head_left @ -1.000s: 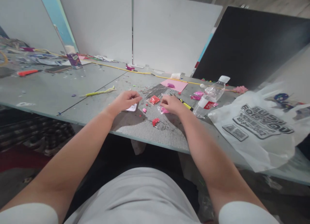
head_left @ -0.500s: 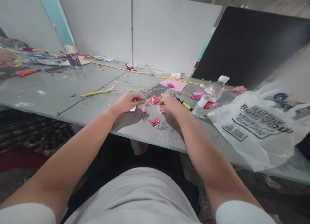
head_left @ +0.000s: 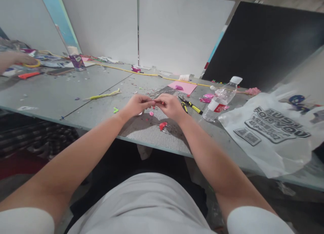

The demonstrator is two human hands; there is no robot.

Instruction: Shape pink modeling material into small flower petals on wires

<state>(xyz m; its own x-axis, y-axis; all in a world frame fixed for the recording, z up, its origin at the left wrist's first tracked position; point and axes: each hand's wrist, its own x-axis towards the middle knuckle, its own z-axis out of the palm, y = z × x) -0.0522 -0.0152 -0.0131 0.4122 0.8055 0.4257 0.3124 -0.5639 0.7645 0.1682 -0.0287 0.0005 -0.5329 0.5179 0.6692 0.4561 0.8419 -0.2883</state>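
Grey counter (head_left: 63,95): front edge runs bodyward of both hands; room L of L hand (head_left: 136,105) out to thin yellow-green fuzzy stem (head_left: 105,95). Tighter R of R hand (head_left: 170,107): yellow-and-black-handled pliers (head_left: 194,108) close by, then clear plastic bottle w/ red label (head_left: 214,113). Fingertips meet; R pinches small red bit (head_left: 162,102), L narrow, can't tell if gripping. Crumpled red lump (head_left: 162,126) w/ wire lies bodyward of R hand.
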